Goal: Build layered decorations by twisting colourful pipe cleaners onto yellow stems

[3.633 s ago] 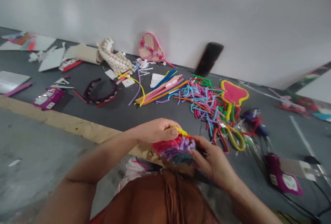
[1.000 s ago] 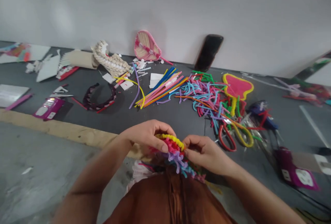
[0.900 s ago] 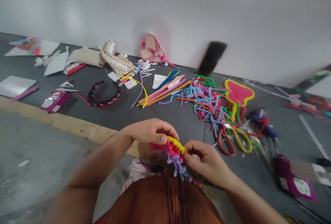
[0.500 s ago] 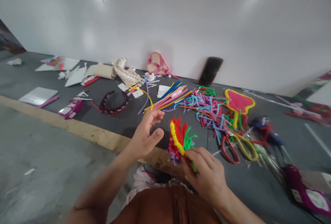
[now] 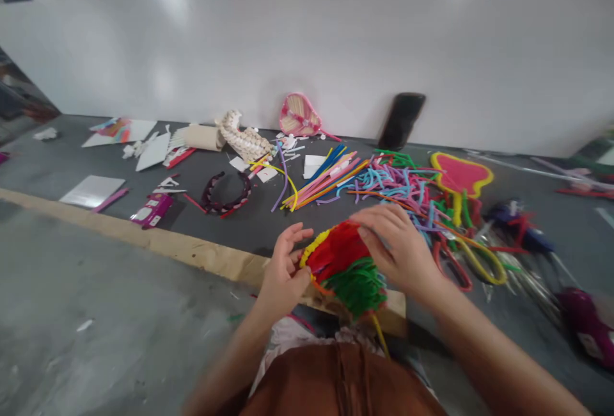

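Note:
A pipe-cleaner fan-shaped craft (image 5: 338,249) is held up between my hands at the table's front edge. It has a red upper part, a bushy green part below, and a yellow edge on its left. My left hand (image 5: 286,272) pinches that yellow edge, thumb on the near face and other fingers curled behind. Over the upper right side bends my right hand (image 5: 400,243), its fingers and thumb gripping the red and green pipe cleaners. A single yellow stem (image 5: 380,336) hangs below the craft.
Long pipe cleaners (image 5: 326,179) and a heap of cut pieces (image 5: 398,189) lie beyond my hands. A dark headband (image 5: 225,201), a purple box (image 5: 152,210), a pink-and-yellow fan (image 5: 461,175), scissors (image 5: 480,262) and a purple glue gun (image 5: 588,323) surround them. A phone (image 5: 401,120) leans against the white panel.
My left hand, open and apart before, now pinches the yellow edge. My right hand has moved up to the craft's upper right side. The craft has turned to show its broad red and green face.

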The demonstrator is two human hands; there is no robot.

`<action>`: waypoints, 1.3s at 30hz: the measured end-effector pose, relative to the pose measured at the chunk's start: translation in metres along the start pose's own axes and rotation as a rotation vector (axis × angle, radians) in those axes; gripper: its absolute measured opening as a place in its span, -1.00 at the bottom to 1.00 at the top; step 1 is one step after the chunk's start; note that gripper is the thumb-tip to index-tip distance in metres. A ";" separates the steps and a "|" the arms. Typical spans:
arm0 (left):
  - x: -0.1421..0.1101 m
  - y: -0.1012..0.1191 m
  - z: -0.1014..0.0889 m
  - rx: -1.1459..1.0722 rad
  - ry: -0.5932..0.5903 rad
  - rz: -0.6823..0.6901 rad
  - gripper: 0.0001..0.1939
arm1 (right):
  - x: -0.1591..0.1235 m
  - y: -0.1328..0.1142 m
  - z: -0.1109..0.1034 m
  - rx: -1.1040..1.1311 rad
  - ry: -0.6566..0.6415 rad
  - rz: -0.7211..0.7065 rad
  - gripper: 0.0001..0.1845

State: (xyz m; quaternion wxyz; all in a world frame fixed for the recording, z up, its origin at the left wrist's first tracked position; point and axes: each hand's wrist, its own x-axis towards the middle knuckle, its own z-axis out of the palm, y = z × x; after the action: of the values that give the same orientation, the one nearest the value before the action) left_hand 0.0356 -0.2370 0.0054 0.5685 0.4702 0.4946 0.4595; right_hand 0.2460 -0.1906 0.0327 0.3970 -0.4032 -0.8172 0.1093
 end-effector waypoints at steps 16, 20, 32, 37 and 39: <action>0.017 0.003 0.011 0.239 -0.179 0.008 -0.28 | 0.020 0.027 -0.004 0.347 -0.578 0.413 -0.78; 0.026 0.003 0.014 0.328 -0.129 -0.005 -0.36 | 0.021 0.034 -0.002 0.419 -0.594 0.446 -0.77; 0.050 0.061 -0.013 1.069 -0.708 0.769 -0.58 | 0.038 0.087 0.021 1.111 -0.814 0.515 -0.55; 0.056 0.067 -0.004 1.140 -0.938 0.815 -0.69 | 0.041 0.077 0.032 1.133 -0.686 0.510 -0.51; 0.056 0.066 -0.006 1.128 -0.972 0.755 -0.71 | 0.035 0.075 0.027 1.105 -0.540 0.541 -0.51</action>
State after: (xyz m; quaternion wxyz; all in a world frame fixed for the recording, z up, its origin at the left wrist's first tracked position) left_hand 0.0305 -0.1717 0.0628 0.2058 0.9644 0.1591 0.0485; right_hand 0.2563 -0.1115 -0.0035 0.2853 -0.2899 -0.5820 0.7042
